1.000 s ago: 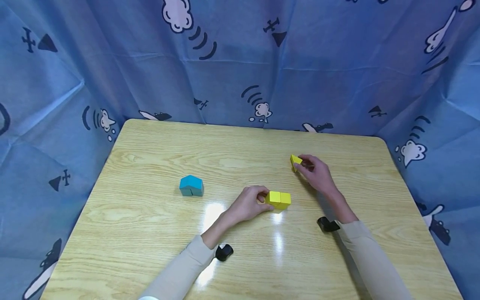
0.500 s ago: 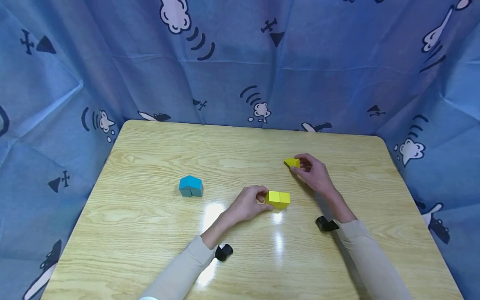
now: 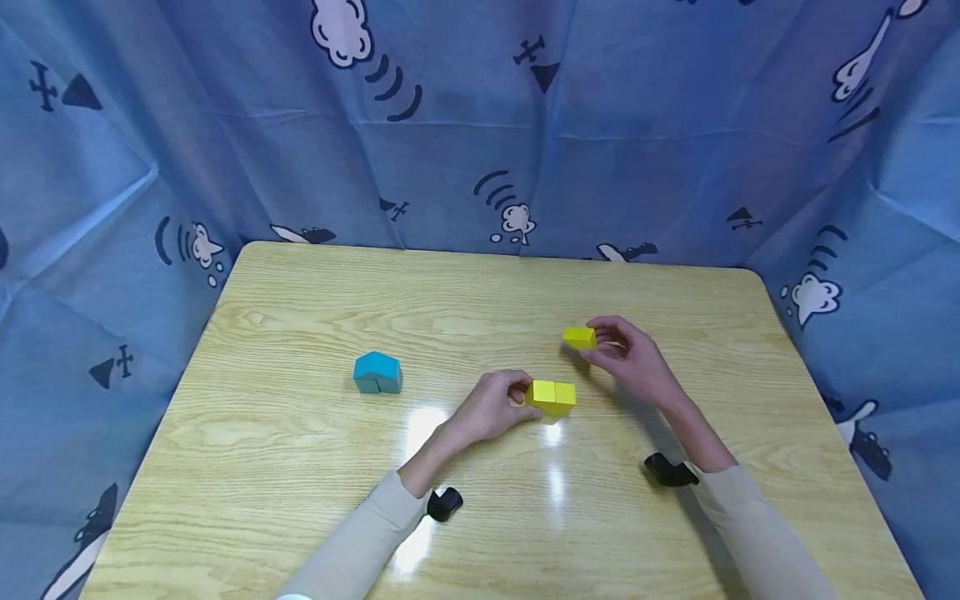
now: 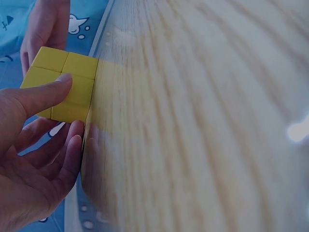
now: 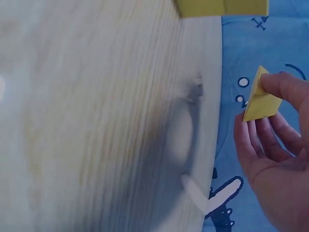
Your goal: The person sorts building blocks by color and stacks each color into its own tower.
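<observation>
In the head view my left hand (image 3: 491,407) grips a cluster of yellow blocks (image 3: 553,398) standing on the table, right of centre. The left wrist view shows the thumb (image 4: 53,93) pressed on the cluster's face, where seams divide it into several pieces. Beyond and to the right of it, my right hand (image 3: 633,362) pinches a small yellow triangular block (image 3: 579,337) between thumb and fingers. That block shows a sloped edge in the right wrist view, and the shadow in the head view falls apart from the hand.
A teal house-shaped group of blocks (image 3: 377,372) with a peaked top stands on the left of the wooden table (image 3: 300,467). A blue patterned curtain (image 3: 450,150) hangs behind and at both sides. Each wrist bears a black camera.
My right hand has turned the triangular block, so that its tip no longer points up, and has brought it a little nearer the cluster. The left hand and the yellow cluster stay in place.
</observation>
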The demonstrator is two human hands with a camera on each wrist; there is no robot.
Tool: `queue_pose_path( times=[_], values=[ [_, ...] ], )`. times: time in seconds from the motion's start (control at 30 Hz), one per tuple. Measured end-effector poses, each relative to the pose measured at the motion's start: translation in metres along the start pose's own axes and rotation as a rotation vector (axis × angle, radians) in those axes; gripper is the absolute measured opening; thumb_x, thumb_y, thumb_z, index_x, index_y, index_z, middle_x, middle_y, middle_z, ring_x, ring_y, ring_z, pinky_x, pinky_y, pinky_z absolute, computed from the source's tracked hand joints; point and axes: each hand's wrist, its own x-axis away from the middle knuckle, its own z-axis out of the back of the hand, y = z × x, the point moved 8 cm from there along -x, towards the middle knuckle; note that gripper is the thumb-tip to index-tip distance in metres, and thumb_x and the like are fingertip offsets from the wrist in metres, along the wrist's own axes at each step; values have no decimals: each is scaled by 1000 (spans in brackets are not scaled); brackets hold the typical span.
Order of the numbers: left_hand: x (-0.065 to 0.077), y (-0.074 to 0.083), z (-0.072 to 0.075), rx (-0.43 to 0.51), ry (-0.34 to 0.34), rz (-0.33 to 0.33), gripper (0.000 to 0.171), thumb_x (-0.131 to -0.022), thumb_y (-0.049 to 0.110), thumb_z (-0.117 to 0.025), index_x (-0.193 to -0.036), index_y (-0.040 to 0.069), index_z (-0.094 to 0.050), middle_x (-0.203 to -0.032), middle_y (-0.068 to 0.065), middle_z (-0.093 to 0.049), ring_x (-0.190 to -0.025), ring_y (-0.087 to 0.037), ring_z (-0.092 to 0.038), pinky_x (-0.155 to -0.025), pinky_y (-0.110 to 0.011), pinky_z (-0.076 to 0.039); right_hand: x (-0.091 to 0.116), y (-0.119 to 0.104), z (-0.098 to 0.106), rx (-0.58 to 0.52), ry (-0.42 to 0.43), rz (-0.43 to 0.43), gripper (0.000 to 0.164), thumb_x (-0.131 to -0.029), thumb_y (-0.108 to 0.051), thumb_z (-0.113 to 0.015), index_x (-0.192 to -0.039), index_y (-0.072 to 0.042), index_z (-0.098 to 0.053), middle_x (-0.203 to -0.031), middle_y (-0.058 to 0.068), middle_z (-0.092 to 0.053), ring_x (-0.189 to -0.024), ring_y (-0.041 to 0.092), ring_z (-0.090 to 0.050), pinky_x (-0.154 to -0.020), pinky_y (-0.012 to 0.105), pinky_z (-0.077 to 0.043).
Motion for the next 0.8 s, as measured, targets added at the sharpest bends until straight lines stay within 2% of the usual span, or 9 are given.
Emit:
queue_pose_path(
  times=[0.3, 0.57, 0.8],
  values=[
    [-2, -2, 0, -3, -1, 3, 38, -86, 9, -85, -119, -3, -70, -108, -11, -71, -88, -16, -65, -77, -21, -52, 19, -20, -11, -32, -81, 82, 42, -95, -6, -75, -133, -1, -59, -129, 16, -60, -114, 13, -60, -101, 24, -50],
    [-2, -1, 0, 1, -5, -5, 38, -86, 9, -85, -119, -3, -70, -109, -11, -72, -89, -17, -66, -78, -20, -53, 32, -37, -27, -67, -174, 130, 41, -93, -5, -76, -131, -4, -62, -130, 12, -63, -118, 13, -62, -104, 27, -49],
    [-2, -1, 0, 2, -8, -10, 37, -86, 9, -85, -119, -2, -71, -109, -11, -72, -88, -16, -65, -78, -20, -52, 39, -45, -36, -18, -197, 182, 42, -91, -3, -79, -130, -5, -65, -126, 6, -66, -116, 15, -63, -102, 39, -51]
  ],
)
